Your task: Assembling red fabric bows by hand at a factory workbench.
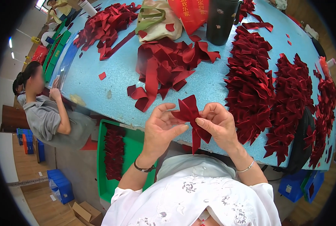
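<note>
A dark red ribbon bow (189, 109) is held up over the table's near edge, with its tails hanging down. My right hand (217, 122) pinches it at the middle, thumb in front. On the other side, my left hand (162, 126) has curled fingers against the bow's left loop, its thumb lying just below; part of those fingers is hidden behind the ribbon. Beyond my hands lies a loose heap of red ribbon strips (164, 64). To the right, finished-looking bows are stacked in a long dense row (249, 86), and another row of bows (288, 105) runs beside it.
On the blue table (119, 90) stand a black tumbler (221, 22) and a cloth bag (158, 22). More ribbon strips (106, 24) lie at the far left. A green crate (134, 143) containing bows sits below the left edge. A co-worker (51, 109) sits at left.
</note>
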### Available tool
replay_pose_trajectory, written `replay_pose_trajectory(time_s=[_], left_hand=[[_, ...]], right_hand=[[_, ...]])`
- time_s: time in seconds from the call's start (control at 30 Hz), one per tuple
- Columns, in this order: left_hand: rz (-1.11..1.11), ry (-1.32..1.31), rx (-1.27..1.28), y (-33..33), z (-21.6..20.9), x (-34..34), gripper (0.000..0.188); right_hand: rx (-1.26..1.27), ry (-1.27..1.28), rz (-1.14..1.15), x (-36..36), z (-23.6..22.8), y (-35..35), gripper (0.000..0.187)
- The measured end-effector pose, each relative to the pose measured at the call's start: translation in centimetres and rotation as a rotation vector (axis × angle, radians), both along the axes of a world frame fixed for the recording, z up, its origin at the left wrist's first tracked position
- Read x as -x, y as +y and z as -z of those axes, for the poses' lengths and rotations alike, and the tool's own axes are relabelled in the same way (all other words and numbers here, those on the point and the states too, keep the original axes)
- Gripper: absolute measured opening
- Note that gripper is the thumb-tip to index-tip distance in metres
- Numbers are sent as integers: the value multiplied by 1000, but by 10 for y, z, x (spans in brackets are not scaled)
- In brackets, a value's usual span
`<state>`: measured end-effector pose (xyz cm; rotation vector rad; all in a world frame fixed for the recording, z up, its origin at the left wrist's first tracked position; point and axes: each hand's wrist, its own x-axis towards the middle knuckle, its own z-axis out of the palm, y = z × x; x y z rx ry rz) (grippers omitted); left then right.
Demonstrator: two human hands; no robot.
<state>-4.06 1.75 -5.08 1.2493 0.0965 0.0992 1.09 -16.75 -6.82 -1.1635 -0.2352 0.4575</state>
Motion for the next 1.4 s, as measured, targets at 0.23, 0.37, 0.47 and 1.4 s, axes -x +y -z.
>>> replay_pose_trajectory(time_s=[0.23, 0.37, 0.47, 1.4], left_hand=[[-8, 21, 43, -8, 5, 1, 49], [-9, 29, 29, -8, 7, 1, 49], [31, 105, 13, -7, 6, 1, 49], [196, 403, 66, 20, 5, -1, 47]], right_hand=[[2, -23, -39, 6, -3, 3, 15], [-19, 28, -63, 6, -6, 4, 16], [49, 38, -99, 4, -2, 0, 15], [261, -41, 36, 19, 13, 15, 13]])
